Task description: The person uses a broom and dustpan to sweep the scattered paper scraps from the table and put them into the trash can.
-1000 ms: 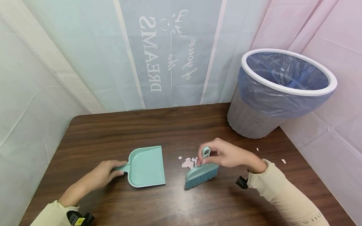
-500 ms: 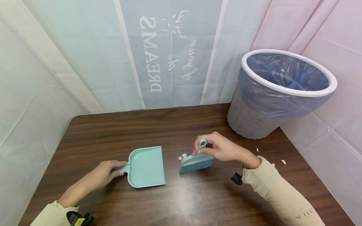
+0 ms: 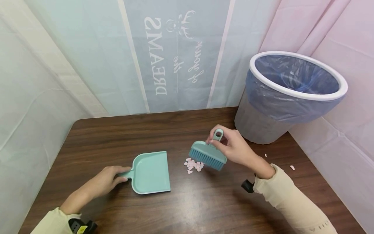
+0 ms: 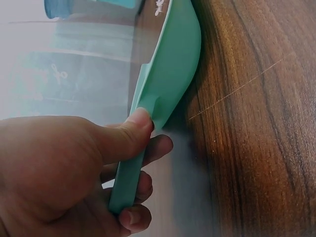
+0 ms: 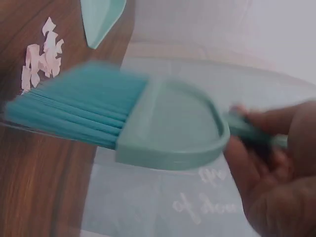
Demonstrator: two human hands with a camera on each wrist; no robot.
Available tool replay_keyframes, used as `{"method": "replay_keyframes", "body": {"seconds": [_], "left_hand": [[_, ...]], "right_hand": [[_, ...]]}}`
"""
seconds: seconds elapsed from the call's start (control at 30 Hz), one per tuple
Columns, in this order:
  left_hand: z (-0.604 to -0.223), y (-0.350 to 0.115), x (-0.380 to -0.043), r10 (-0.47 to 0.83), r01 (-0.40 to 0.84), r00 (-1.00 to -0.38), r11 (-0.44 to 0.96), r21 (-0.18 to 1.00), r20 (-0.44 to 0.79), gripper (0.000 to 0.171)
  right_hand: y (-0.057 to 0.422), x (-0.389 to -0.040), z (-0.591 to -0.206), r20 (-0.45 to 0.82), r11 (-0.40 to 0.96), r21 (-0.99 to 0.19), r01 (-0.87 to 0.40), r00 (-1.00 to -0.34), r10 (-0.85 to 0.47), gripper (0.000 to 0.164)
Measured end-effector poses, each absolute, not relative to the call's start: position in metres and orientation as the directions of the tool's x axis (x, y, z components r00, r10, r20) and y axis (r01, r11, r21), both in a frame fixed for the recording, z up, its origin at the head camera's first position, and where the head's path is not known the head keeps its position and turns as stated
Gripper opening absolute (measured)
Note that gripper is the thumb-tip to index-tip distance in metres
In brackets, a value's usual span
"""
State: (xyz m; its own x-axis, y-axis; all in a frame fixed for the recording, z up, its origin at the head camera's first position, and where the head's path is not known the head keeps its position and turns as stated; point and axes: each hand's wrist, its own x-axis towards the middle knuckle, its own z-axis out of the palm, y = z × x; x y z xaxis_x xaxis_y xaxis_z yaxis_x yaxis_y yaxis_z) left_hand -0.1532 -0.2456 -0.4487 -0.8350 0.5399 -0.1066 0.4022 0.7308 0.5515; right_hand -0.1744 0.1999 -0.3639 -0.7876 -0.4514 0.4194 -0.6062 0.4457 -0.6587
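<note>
My left hand [image 3: 108,179] grips the short handle of a mint-green dustpan [image 3: 150,174], thumb on top and fingers curled beneath in the left wrist view. The pan lies on the table with its straight edge facing right, and no scraps show in it. My right hand [image 3: 230,143] holds a small matching hand brush [image 3: 208,151] by its looped handle. Its teal bristles [image 5: 74,106] point down and to the left, tilted beside a pile of pale pink paper scraps [image 3: 193,165]. The pile sits between the brush and the dustpan's edge.
A grey bin [image 3: 260,125] lined with a blue bag stands at the table's back right. Two stray scraps, one a larger scrap [image 3: 292,167], lie on the wooden table [image 3: 122,136] right of my right forearm. Printed curtains [image 3: 181,81] hang along the back edge.
The brush has moved up and away from me, turning so its bristles tilt differently, and the scrap pile it partly covered now shows. My left hand and the dustpan have stayed put.
</note>
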Motion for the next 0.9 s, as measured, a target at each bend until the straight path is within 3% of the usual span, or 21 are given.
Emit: {"method": "replay_keyframes", "body": {"seconds": [0.13,0.23,0.47,0.73,0.9], "left_hand": [[-0.449,-0.245,-0.153,0.537,0.401,-0.837,0.737,0.545,-0.11,0.041],[-0.448,-0.244,-0.151,0.53,0.396,-0.841,0.74,0.544,-0.11,0.04],[-0.447,-0.243,-0.152,0.537,0.418,-0.838,0.745,0.519,-0.095,0.04],[-0.447,-0.241,-0.152,0.54,0.427,-0.836,0.749,0.506,-0.094,0.04],[-0.447,-0.241,-0.152,0.548,0.434,-0.832,0.744,0.508,-0.09,0.04]], "right_hand": [[0.191,-0.165,-0.364,0.5,0.615,-0.553,-0.562,-0.815,-0.294,0.019],[0.184,-0.157,-0.368,0.554,0.736,-0.437,-0.516,-0.799,-0.231,0.016],[0.167,-0.144,-0.388,0.626,0.836,-0.214,-0.504,-0.728,-0.279,0.024],[0.152,-0.137,-0.405,0.57,0.839,-0.215,-0.499,-0.762,-0.308,0.027],[0.141,-0.135,-0.41,0.582,0.807,-0.246,-0.537,-0.748,-0.32,0.025]]}}
